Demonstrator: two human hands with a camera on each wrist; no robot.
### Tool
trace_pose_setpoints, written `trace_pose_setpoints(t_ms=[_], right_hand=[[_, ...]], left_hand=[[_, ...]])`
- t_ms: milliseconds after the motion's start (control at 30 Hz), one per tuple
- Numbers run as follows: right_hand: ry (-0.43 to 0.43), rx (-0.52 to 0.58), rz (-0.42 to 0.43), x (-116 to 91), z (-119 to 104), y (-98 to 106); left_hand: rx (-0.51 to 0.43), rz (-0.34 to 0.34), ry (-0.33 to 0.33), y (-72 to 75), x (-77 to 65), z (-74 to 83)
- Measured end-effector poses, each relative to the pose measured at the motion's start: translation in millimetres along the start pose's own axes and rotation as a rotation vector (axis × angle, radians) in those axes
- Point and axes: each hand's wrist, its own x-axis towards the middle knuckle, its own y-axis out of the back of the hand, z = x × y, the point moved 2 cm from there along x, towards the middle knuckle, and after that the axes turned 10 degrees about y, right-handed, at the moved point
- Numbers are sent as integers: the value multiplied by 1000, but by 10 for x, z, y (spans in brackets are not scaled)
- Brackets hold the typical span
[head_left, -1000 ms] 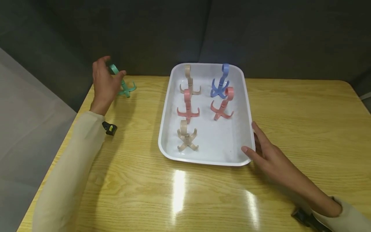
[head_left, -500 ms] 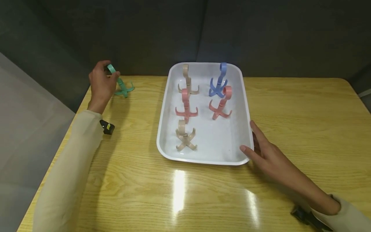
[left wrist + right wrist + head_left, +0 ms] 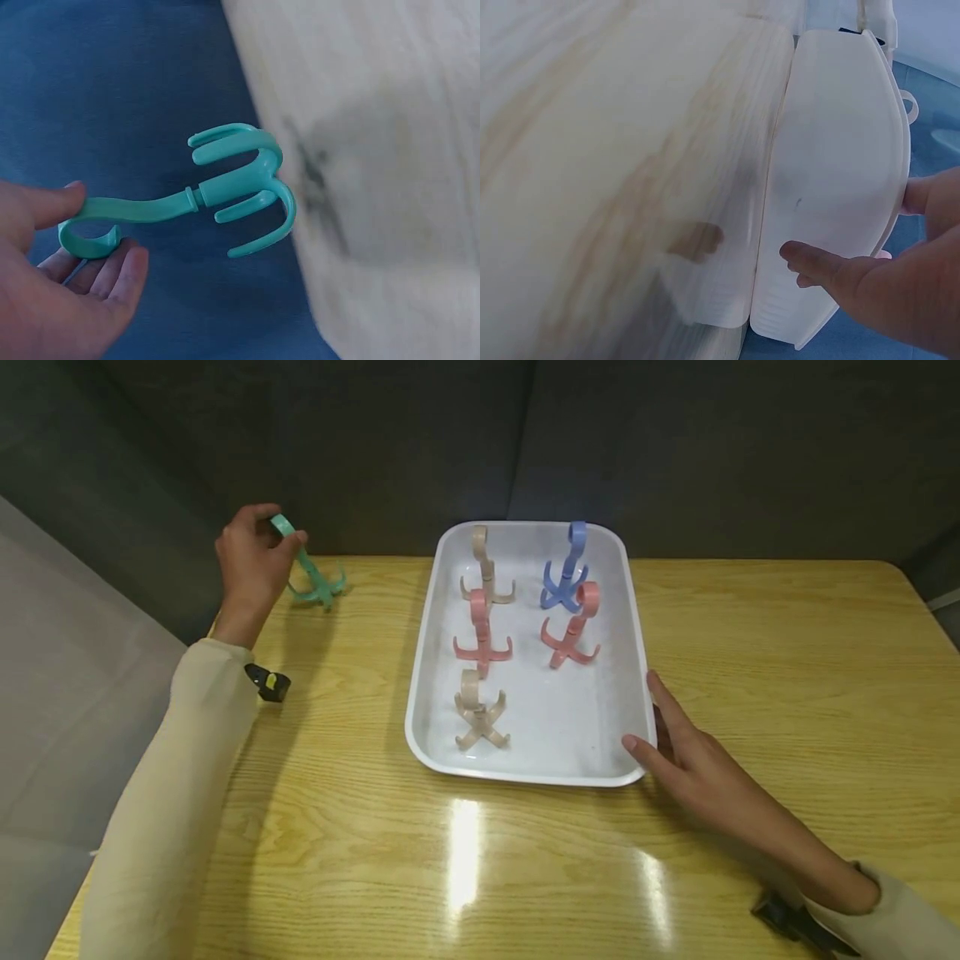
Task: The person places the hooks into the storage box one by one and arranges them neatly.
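A green four-pronged hanging hook point(image 3: 321, 587) is at the table's far left corner. My left hand point(image 3: 251, 560) pinches it by its curled top, thumb on one side and fingers on the other. In the left wrist view the hook point(image 3: 232, 184) lies sideways across the picture, its prongs over the table edge and a shadow beyond them. My right hand point(image 3: 697, 768) holds the white tray point(image 3: 525, 779) at its near right corner, thumb over the rim and fingers along the outer wall. That wall shows in the right wrist view, with the right hand point(image 3: 900, 281) against it.
Inside the tray stand a blue hook point(image 3: 566, 581), two pink hooks, one of them a pink hook point(image 3: 483, 643) at left, and two beige hooks, the nearer beige hook point(image 3: 482, 720) by the front. A dark curtain point(image 3: 375, 452) hangs behind the wooden table point(image 3: 345, 827).
My left hand has closed its fingers on the green hook's curled top and shifted slightly left and up with it. The right hand stays at the tray's corner.
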Motion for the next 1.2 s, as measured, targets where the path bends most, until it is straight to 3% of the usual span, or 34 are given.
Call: trace_pose_setpoints(t_ms=[167,433,567,700,933,1200], right_hand=[[4,-13,-3,-5,2,8],[16,-22,4,-3,15,7],[7,-19,-6,6,10,8],[6,-33,-1,3,12,3],[6,-35,3,-3,16,-4],[10,-33,5,1,3,1]], left_hand=[[-72,-17,-53,88,-113,258],[-223,-66,-247,138,-458,828],[-253,-85,-365,153,-646,1074],[-258,-138,-465,150,-813,1309],[-241,-260,-582,121,-1096,1652],[-213,-440,-704,-60,-1420,1977]])
